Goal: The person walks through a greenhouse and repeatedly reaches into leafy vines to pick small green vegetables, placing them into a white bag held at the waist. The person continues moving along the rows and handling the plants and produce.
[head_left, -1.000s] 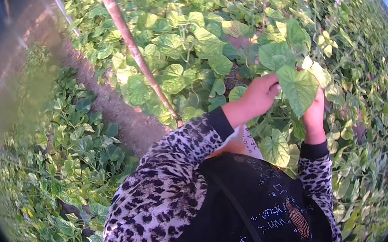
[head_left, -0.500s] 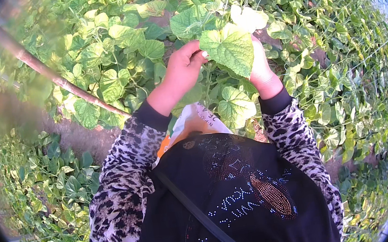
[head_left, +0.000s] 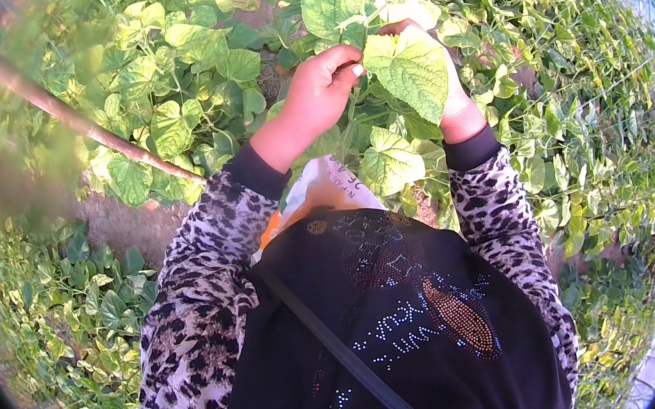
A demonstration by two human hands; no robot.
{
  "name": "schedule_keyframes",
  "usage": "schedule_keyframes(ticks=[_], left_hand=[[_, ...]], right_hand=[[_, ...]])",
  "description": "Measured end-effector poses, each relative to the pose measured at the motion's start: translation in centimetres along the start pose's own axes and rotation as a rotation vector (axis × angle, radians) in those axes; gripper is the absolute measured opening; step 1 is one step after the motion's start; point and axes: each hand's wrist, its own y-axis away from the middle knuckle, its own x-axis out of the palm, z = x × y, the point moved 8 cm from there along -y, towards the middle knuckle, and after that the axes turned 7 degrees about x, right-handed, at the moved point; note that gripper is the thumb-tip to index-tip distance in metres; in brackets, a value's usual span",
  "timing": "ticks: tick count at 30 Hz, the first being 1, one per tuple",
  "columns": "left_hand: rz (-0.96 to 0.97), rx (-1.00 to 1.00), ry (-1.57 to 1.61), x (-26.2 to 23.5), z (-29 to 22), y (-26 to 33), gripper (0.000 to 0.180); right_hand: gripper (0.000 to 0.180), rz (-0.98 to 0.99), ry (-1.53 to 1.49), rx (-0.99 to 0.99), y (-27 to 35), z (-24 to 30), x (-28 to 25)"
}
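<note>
Around us, we see a wide bed of leafy green vines (head_left: 187, 82) filling the upper half of the view, with more low plants (head_left: 54, 323) spread to the left of a strip of bare soil (head_left: 119, 224). Across the top left a brown pole (head_left: 67, 114) slants down through the foliage toward the soil strip. Below that, a black top with small sparkling studs (head_left: 409, 318) fills the lower middle, crossed by a dark strap (head_left: 339, 352), and leopard-print sleeves (head_left: 200, 304) run up from it on both sides. Between the sleeves, just above the black top, a white and orange bag (head_left: 326, 192) shows. Our left hand (head_left: 321, 89) is raised among the vines, its fingers curled in, the thumb and fingertips pinched on the edge of a big crinkled leaf (head_left: 413, 69). Our right hand (head_left: 454, 97) sits behind that same leaf, mostly hidden by it, so we cannot tell how far it is open or whether it grips anything; only the wrist and a bit of finger above the leaf show.
</note>
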Motion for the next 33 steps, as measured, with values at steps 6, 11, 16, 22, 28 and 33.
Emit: schedule_keyframes(ticks=[6,11,16,22,28,33], left_hand=[[-0.01,0.016,0.052,0.6,1.8,1.0,0.013],[-0.056,-0.133,0.041,-0.3,3.4,1.1,0.014],[-0.033,-0.088,-0.025,0.9,2.2,0.7,0.013],[0.008,0.033,-0.12,2.5,1.5,0.7,0.015],[0.051,0.036,-0.118,6.1,1.9,0.9,0.013],[0.16,-0.134,0.104,10.6,5.7,-0.4,0.014]], right_hand=[[0.035,-0.345,-0.019,-0.018,-0.9,3.2,-4.1],[0.015,-0.479,0.112,-0.203,0.8,7.8,-5.4],[0.018,-0.242,0.476,-0.155,1.5,10.5,-0.6],[0.009,-0.28,0.587,-0.049,2.9,8.1,-1.9],[0.007,-0.622,0.718,-0.249,5.9,9.8,-6.2],[0.045,-0.97,0.247,-0.019,7.2,3.2,-17.0]])
